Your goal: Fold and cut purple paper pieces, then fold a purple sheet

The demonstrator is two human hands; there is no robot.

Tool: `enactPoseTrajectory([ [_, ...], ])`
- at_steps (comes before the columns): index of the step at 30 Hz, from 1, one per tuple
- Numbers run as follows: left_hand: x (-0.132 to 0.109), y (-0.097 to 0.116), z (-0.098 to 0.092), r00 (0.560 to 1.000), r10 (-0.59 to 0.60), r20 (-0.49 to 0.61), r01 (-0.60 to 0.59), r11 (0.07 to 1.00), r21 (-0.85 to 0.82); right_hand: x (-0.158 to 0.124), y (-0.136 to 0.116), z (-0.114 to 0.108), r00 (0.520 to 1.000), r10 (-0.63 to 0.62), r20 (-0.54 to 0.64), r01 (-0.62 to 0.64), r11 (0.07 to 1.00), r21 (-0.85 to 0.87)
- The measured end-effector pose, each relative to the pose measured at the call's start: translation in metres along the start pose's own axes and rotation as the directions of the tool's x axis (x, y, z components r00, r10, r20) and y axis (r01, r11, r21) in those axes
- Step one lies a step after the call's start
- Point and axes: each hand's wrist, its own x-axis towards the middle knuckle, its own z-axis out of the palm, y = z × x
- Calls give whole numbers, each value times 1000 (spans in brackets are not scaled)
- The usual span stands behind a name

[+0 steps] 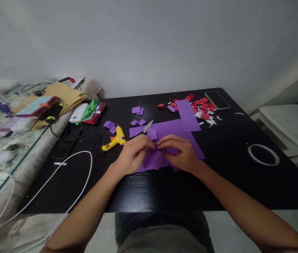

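Both of my hands meet over purple paper (pixel 175 128) lying on the black table (pixel 143 189). My left hand (pixel 134 154) pinches a small purple piece (pixel 152 134) at its fingertips. My right hand (pixel 180 151) has its fingers curled onto the same piece and the folded sheet beneath. Scissors (pixel 147 127) lie on the purple sheet just beyond my left fingers. A yellow glue gun (pixel 115 140) rests to the left of my left hand.
Small purple squares (pixel 137 110) and red and white scraps (pixel 204 109) litter the far side, beside a phone (pixel 217 99). A white tape ring (pixel 263 154) lies right. A white cable (pixel 77 175), a coloured paper stack (pixel 93 111) and brown envelopes (pixel 64 95) sit left.
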Motion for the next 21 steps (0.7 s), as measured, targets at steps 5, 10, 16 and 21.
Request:
enactPoseTrajectory([
  [5, 3, 3, -1, 950, -309, 46, 313, 939, -143, -1, 3, -2, 997, -57, 47, 60, 996, -71],
  [10, 7, 2, 1, 860, -494, 125, 506, 798, -328, -2, 3, -3, 995, -71, 69, 78, 991, -112],
  [16, 9, -4, 6, 846, -522, 111, 514, 742, -430, 1, -1, -1, 1000, 7, 10, -7, 1000, -14],
  [21, 5, -13, 15, 899, -437, 9, 399, 813, -424, 2, -2, -3, 984, 161, 77, -170, 977, 128],
])
